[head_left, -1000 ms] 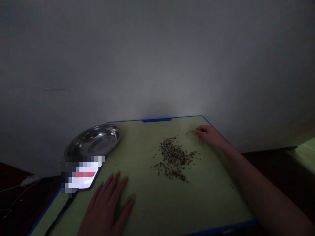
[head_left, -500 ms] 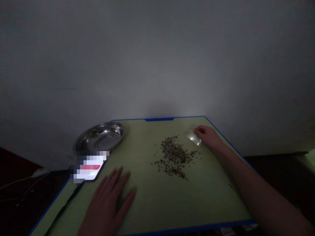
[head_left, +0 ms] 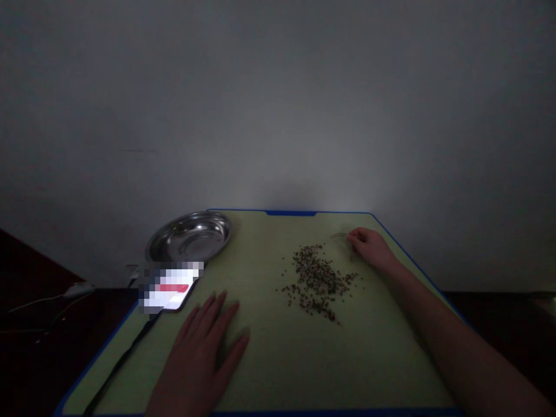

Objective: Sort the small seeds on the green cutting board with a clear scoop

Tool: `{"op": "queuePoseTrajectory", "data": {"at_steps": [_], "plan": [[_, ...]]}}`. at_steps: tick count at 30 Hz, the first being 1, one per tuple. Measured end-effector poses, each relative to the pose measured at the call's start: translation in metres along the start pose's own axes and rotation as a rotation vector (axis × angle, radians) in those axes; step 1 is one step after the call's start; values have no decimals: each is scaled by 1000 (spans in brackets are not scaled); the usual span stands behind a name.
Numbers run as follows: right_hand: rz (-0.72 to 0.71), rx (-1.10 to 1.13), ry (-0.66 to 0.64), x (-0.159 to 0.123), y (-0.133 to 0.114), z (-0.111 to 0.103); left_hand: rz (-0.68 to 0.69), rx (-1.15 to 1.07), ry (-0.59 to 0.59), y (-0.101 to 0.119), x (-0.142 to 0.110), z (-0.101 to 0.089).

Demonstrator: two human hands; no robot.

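Observation:
My left hand [head_left: 202, 347] lies flat on the green tabletop [head_left: 278, 370], palm down with fingers stretched out, holding nothing. At the right, my right hand [head_left: 369, 246] pinches a thin, see-through piece, perhaps plastic [head_left: 343, 238], by its edge near the table surface. Its outline is faint and its exact kind cannot be made out. Left of that hand, a loose spread of small dark grains [head_left: 319, 278], like beans or peppercorns, covers the middle right of the table. The see-through piece is just beyond the upper right of the grains.
A round stainless steel basin [head_left: 191, 237] stands at the back left. In front of it lies a lit phone [head_left: 176, 295], partly blurred, with a dark strap [head_left: 124, 359] running to the near edge. A grey wall [head_left: 278, 116] rises behind the table. White cables [head_left: 78, 289] lie beyond the left edge.
The view has shifted slightly, moving everything on the table to the right. The see-through piece in my right hand has turned and no longer shines. My left hand stays flat.

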State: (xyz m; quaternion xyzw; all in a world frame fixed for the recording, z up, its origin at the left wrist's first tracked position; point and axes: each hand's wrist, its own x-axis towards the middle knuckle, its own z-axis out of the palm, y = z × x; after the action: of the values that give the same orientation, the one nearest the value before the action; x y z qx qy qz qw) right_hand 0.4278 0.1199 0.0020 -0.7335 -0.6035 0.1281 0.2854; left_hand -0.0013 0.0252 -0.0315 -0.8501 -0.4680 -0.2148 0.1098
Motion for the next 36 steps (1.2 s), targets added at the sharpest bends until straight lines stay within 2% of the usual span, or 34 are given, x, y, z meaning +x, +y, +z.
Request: {"op": "queuePoseTrajectory", "data": {"at_steps": [5, 12, 17, 21, 27, 36], "plan": [[-16, -46, -90, 18, -10, 8, -11, -19, 0, 1, -1, 0], [-189, -104, -198, 22, -52, 27, -41, -56, -39, 0, -3, 1], [-371, -144, -221, -1, -85, 32, -53, -80, -37, 1, -3, 0], [-461, -173, -227, -21, -102, 24, -42, -84, -26, 3, -3, 0], [-442, -221, -162, -37, -100, 8, -50, -93, -35, 3, -2, 1], [-479, -271, -201, -71, -111, 17, -33, -77, -41, 4, -1, -1]]}}
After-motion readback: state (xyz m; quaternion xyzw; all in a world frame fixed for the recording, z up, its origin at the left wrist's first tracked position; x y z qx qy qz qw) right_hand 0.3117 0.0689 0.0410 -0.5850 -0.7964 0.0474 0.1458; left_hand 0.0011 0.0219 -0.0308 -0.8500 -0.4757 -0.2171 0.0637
